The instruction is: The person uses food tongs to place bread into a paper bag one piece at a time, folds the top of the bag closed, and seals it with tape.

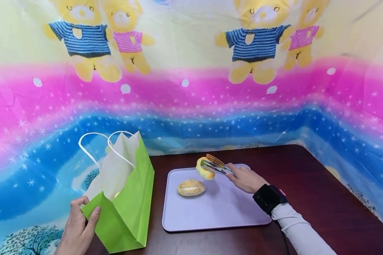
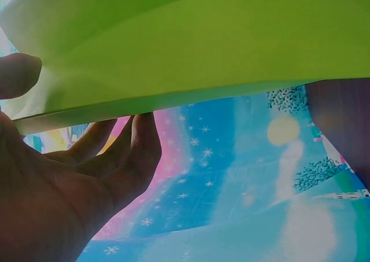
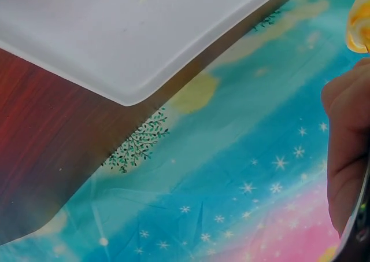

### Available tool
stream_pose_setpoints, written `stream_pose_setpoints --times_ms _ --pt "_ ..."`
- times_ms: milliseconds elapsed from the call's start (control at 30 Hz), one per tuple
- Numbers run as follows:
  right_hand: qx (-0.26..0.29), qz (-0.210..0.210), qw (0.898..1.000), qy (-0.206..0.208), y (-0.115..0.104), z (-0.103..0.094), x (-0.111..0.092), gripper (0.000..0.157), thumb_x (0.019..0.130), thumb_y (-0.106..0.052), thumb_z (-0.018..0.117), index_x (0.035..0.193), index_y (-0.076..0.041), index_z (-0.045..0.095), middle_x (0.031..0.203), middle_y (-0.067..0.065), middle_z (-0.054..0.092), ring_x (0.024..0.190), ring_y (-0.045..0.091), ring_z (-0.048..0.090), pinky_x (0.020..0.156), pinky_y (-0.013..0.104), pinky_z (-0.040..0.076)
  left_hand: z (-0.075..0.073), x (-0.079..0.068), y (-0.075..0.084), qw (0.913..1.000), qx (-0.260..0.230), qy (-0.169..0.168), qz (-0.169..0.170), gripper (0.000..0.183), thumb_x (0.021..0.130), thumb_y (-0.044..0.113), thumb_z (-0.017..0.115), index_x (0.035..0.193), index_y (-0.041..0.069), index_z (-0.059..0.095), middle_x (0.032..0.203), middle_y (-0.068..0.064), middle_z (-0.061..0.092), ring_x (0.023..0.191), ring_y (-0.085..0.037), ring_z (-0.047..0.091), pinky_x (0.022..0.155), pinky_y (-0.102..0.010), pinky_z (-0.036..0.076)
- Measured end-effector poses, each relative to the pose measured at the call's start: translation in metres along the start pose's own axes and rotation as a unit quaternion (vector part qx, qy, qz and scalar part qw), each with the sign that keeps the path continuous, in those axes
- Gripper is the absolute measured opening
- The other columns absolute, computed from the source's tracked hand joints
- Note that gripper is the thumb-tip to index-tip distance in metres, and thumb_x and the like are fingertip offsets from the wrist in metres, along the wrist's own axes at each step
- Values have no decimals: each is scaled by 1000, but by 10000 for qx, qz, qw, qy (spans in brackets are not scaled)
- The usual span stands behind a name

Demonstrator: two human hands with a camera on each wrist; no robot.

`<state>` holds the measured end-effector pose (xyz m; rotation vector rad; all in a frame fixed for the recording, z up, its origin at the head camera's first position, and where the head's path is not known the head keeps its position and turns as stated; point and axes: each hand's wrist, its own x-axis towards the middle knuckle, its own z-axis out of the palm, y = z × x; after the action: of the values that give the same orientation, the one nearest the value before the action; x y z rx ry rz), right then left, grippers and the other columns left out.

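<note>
On the tray point(image 1: 207, 214): one bun point(image 1: 191, 187), oval, golden and speckled, lying toward the left side.
Above the tray: one roll point(image 1: 206, 174), yellow and rounded, raised off the surface between the tips of my tongs point(image 1: 217, 168), just past the bun and a little to its right.
Bag point(image 1: 127, 216): one, green outside and pale inside, standing upright to the left of the tray and apart from it, two white handles point(image 1: 80, 141) looping up from its mouth.
Inside the bag: a small bit of one yellow thing point(image 1: 116, 194) shows past the near rim; I cannot tell what it is or how many lie below.
My right grip point(image 1: 250, 179): closed round the one pair of tongs, above the far right part of the tray.
My left grip point(image 1: 78, 226): pinching the bag at its near left corner, thumb on the outside of the green side.
Breads in plain sight: two, the bun resting and the roll held.
Worktop point(image 1: 306, 187): one, dark reddish brown, bearing tray and bag.
My right wrist: one black band point(image 1: 269, 198), with a pale sleeve point(image 1: 300, 226) behind it.
Backdrop point(image 1: 185, 95): pink, blue and yellow cloth, two pairs of bears printed on it, part of another at the right edge.
</note>
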<state>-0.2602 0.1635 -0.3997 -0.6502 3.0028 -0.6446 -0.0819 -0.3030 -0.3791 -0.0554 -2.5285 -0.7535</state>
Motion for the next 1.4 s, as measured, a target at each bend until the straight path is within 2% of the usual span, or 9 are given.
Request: stream_pose_setpoints --times_ms 167,433,600,867,1133,1400 --pt "60 -254 9996 79 -4 -6 1 34 105 -27 50 135 -10 47 95 4 56 76 16 50 65 33 40 0 0 0 10000 -60 26 48 25 107 10 43 116 0 22 60 2 26 44 -4 21 46 -26 24" --pt "98 -220 9997 28 -13 -15 6 39 105 -29 50 139 -11 45 85 2 54 64 14 48 58 31 38 0 0 -1 9999 -47 74 83 26 106 10 44 117 0 22 60 3 26 45 -4 21 47 -27 24" --pt "40 -238 9997 13 -19 -21 8 39 105 -30 49 140 -11 45 82 1 53 64 14 48 59 32 38 0 0 0 10000 -6 44 38 26 107 11 43 118 0 23 61 2 26 46 -5 22 47 -27 24" --pt "-4 -511 9987 9 -27 -26 12 37 106 -29 48 138 -10 46 74 0 50 59 13 44 57 30 35 0 0 0 10000 -2 30 13 26 107 12 43 117 0 22 62 2 26 45 -5 22 47 -27 24" --pt "-70 -660 9978 32 -36 -30 16 39 106 -31 48 140 -11 45 74 -1 50 59 12 44 58 30 35 -1 0 -1 10000 -1 -9 0 27 106 11 44 116 -1 22 72 -4 31 46 -4 23 52 -28 24" --pt "-165 -850 9962 64 -43 -34 20 43 107 -31 47 143 -8 43 68 -1 47 56 12 42 58 30 34 -1 1 0 10000 28 1 27 26 106 11 44 116 -1 22 70 -2 31 47 -5 22 51 -28 23"
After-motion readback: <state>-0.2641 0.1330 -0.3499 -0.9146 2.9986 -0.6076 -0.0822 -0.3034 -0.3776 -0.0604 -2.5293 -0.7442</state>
